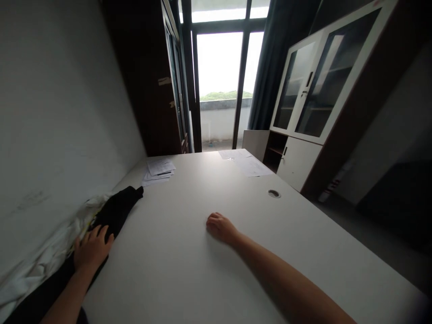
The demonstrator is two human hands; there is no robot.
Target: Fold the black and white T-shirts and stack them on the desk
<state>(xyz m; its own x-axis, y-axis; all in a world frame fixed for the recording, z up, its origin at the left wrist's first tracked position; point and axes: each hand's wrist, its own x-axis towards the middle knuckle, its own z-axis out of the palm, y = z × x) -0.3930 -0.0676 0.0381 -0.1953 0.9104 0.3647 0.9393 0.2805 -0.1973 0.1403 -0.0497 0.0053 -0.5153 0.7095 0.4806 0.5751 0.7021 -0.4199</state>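
My left hand (93,248) lies on a black garment (116,208) at the left of the white table (175,261), its fingers spread and pressing lightly on the cloth. Beside the black garment, against the wall, runs a crumpled white cloth (43,263) with a bit of yellow along it. Near the middle of the table rests my right hand (221,227), fingers curled in, with nothing visible in it. Bare tabletop surrounds the right hand. The palm and fingertips of that hand are partly hidden.
A stack of papers (157,172) with a dark pen lies at the far left. More paper sheets (253,165) lie at the far right edge, near a round cable hole (274,193). A white cabinet (300,164) stands right; a wall borders the left.
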